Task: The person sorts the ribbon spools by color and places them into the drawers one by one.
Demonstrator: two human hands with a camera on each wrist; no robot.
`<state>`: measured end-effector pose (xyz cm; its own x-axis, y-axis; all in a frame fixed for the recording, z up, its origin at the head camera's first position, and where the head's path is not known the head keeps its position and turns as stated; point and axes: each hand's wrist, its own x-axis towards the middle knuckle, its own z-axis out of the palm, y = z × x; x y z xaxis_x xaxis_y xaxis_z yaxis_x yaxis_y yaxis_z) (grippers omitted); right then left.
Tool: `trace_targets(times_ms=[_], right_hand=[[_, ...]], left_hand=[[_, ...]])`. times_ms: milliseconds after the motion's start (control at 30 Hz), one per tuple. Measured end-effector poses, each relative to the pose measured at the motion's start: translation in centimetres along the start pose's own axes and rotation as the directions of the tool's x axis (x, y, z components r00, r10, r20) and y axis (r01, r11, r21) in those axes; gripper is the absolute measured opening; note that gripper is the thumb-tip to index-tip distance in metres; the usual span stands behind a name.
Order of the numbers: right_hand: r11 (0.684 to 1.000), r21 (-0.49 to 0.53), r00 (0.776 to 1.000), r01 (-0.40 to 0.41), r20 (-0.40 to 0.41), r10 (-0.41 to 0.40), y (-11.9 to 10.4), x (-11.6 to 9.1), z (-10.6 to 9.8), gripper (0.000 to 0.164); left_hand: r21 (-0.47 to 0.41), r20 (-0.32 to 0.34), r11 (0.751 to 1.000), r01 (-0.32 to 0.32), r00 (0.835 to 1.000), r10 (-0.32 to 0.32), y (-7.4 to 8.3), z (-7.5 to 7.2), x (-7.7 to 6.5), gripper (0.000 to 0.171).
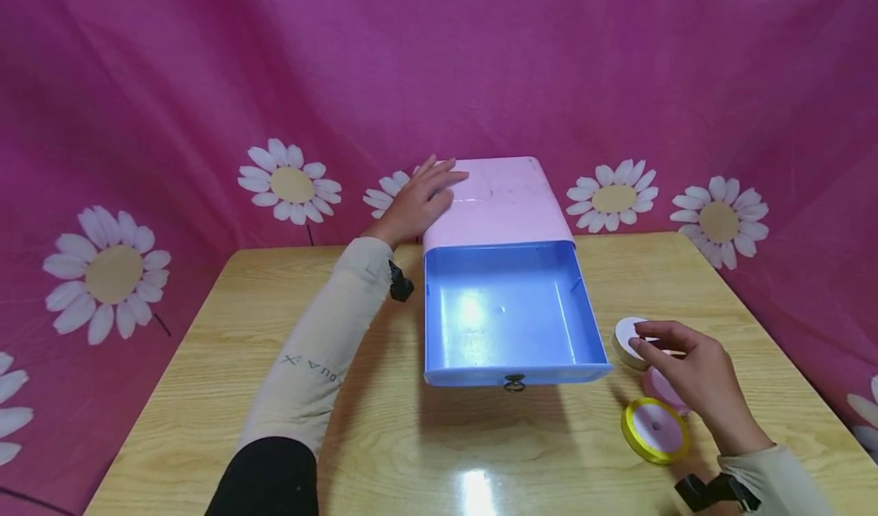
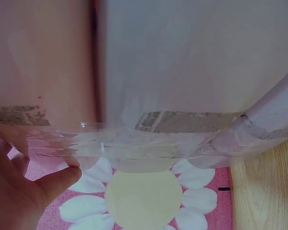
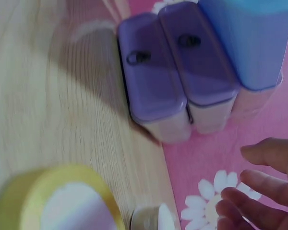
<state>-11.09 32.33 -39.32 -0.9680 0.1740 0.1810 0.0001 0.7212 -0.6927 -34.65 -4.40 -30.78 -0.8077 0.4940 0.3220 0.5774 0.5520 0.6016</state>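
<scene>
A pink plastic drawer unit point(image 1: 504, 207) stands at the back of the table with its top blue drawer point(image 1: 501, 341) pulled out; nothing lies inside that drawer. My left hand point(image 1: 418, 200) rests on the unit's left upper edge, fingers spread over the top. Over the table's right side, my right hand point(image 1: 706, 371) hovers with bent, parted fingers beside a white roll point(image 1: 624, 341). In the right wrist view its fingers point(image 3: 259, 187) hold nothing. Partly under that hand in the head view lies a pink roll point(image 1: 661, 390), and nearer me a yellow-rimmed ribbon spool point(image 1: 641, 443).
Two closed drawers with purple-looking fronts point(image 3: 153, 86) and ring pulls sit below the pulled-out one. A small ring pull point(image 1: 514, 383) hangs on the blue drawer's front. Behind the wooden table point(image 1: 274, 302) hangs a pink cloth point(image 1: 411, 59) with daisies.
</scene>
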Motion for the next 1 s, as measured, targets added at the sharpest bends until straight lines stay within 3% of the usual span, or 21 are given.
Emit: trace_targets(times_ms=[400, 700, 1000], right_hand=[[0.984, -0.179, 0.984, 0.021, 0.175, 0.011, 1.9, 1.9, -0.1, 0.061], [0.956, -0.277, 0.979, 0.101, 0.2, -0.046, 3.1, 3.1, 0.6, 0.063], [0.947, -0.317, 0.965, 0.05, 0.258, 0.036, 3.9, 3.9, 1.0, 0.071]], left_hand=[[0.006, 0.003, 1.0, -0.01, 1.0, 0.01, -0.1, 0.1, 0.1, 0.045], [0.003, 0.006, 1.0, -0.016, 1.0, 0.016, -0.2, 0.1, 0.1, 0.045], [-0.003, 0.009, 1.0, -0.01, 1.0, 0.01, -0.1, 0.0, 0.1, 0.046]])
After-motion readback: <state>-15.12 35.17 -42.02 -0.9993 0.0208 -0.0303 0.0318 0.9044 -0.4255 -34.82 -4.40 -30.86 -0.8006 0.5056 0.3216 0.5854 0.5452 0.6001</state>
